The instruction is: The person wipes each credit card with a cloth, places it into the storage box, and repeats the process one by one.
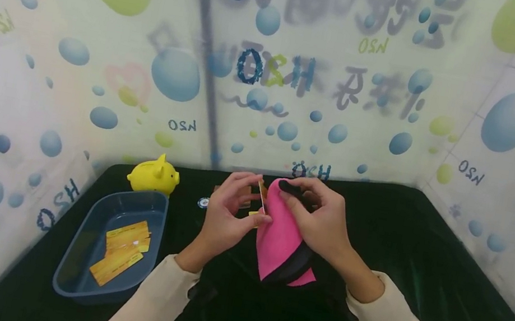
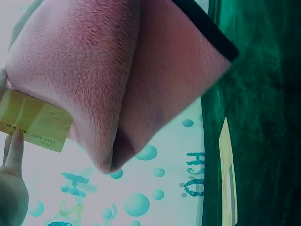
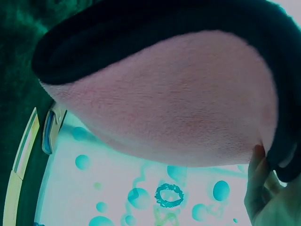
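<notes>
My left hand pinches a gold card between thumb and fingers, beside a pink cloth item with black trim. Raised numbers show on that card in the left wrist view, where one edge meets the fleecy pink fabric and part of the left hand appears. With thumb and curled fingers, my right hand grips the black-edged top of the pink item. In the right wrist view, the fabric spreads out, its black border held by the right hand.
A blue basin at the left holds several gold cards. Behind it stands a yellow piggy bank. A round chip lies left of my left hand, and a brown object is partly hidden behind its fingers.
</notes>
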The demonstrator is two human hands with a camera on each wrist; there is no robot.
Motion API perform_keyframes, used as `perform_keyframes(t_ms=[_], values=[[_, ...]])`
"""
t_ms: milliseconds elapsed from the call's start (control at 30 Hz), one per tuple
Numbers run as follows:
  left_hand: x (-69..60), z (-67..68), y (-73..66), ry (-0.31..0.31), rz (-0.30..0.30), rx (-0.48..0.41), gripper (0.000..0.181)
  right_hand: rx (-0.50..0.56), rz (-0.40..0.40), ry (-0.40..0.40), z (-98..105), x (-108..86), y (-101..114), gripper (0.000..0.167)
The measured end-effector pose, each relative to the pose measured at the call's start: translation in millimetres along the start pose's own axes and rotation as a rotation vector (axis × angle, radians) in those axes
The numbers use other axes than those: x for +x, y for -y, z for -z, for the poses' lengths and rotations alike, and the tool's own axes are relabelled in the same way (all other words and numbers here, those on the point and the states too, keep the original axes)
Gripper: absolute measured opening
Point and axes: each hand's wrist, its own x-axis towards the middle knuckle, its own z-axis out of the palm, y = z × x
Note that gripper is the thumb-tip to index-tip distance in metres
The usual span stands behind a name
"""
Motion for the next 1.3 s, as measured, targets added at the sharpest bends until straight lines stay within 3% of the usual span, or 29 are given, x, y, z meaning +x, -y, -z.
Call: perform_keyframes(t_ms=[300,667,833,1000,1300], values=[[-2.6,-0.9,-0.7,0.014,0.051,0.032,0.066,-0.003,0.097,0.032,-0.5,-8.0,1.5,0.024],[-5.3,1.8,-5.3,-0.001,0.075,0.005,0.068,0.107,0.253,0.072,-6.7,-8.0,3.4,0.03],[-5.0,3.0,-10.8,0.034,0.087,-0.01,0.068,0.114,0.281,0.074,-8.7,-8.0,5.2,0.029],[-3.4,1.4,-15.7,0.045,0.052,-0.038,0.064,0.094,0.3,0.044,-10.1,-7.5,6.8,0.026],[-4.7,0.1,-19.8,0.046,0.037,-0.03,0.061,0.053,0.277,0.024,-10.6,-7.0,8.7,0.028]])
